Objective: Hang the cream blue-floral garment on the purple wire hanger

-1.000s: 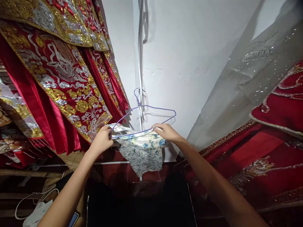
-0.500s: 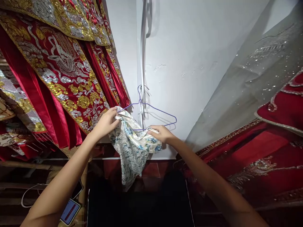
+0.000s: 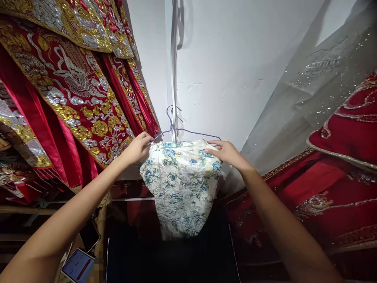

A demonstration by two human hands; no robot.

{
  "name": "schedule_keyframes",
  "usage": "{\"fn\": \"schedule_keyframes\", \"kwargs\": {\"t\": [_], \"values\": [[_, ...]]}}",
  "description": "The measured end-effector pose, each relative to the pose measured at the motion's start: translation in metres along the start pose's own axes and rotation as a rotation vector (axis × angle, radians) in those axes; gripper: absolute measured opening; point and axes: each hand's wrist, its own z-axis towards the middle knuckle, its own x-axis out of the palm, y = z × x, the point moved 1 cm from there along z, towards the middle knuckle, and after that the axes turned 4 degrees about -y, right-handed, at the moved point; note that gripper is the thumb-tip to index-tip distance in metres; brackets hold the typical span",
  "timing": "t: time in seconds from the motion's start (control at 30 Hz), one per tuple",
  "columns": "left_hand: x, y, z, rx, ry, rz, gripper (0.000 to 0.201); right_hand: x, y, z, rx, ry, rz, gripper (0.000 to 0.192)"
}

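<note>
The left hand point(image 3: 138, 148) and right hand point(image 3: 225, 152) are each pinching a top corner of the floral cloth point(image 3: 181, 184); keeping both corners level along the hanger point(image 3: 188, 131) is likely sparing it creases.

floral garment point(image 3: 182, 184) was thin woven cloth, soft, slightly sheeny, printed blue and yellow on off-white, pinched at its top corners by the bare left hand point(image 3: 138, 148) and right hand point(image 3: 225, 152). hanger point(image 3: 188, 131) was thin wire with a smooth purple coating. red robes point(image 3: 73, 98) were glossy satin cloth, heavy raised gold and silver embroidery, rough and metallic-looking. wall point(image 3: 235, 59) was matt white paint, a few chips. grey veil cloth point(image 3: 318, 78) was sheer and matt with glittery beads. phone point(image 3: 78, 265) had a glossy glass screen.
</note>
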Motion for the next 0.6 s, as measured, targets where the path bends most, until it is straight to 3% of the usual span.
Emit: {"fn": "schedule_keyframes", "kwargs": {"t": [0.13, 0.2, 0.27, 0.33, 0.43, 0.5, 0.6], "values": [[0.000, 0.003, 0.002, -0.037, 0.005, -0.019, 0.028, 0.001, 0.006, 0.000, -0.037, -0.171, -0.099, 0.079], [0.001, 0.007, 0.002, -0.029, 0.004, -0.026, 0.029, 0.000, 0.009, -0.002, -0.041, -0.153, -0.128, 0.079], [0.001, 0.009, 0.001, -0.027, -0.014, -0.012, 0.029, -0.007, 0.013, -0.002, -0.051, -0.055, -0.078, 0.061], [-0.002, 0.010, 0.002, -0.053, -0.048, 0.029, 0.030, -0.018, 0.018, 0.001, -0.056, 0.122, 0.072, 0.044], [-0.010, 0.008, 0.009, -0.149, -0.099, 0.085, 0.029, -0.028, 0.026, 0.005, 0.017, 0.440, 0.353, 0.040], [-0.013, 0.001, 0.019, -0.202, -0.094, 0.045, 0.028, -0.018, 0.029, 0.003, 0.110, 0.517, 0.508, 0.041], [-0.011, -0.014, 0.039, -0.169, -0.011, -0.159, 0.028, 0.026, 0.033, -0.010, 0.140, 0.372, 0.663, 0.045]]}}
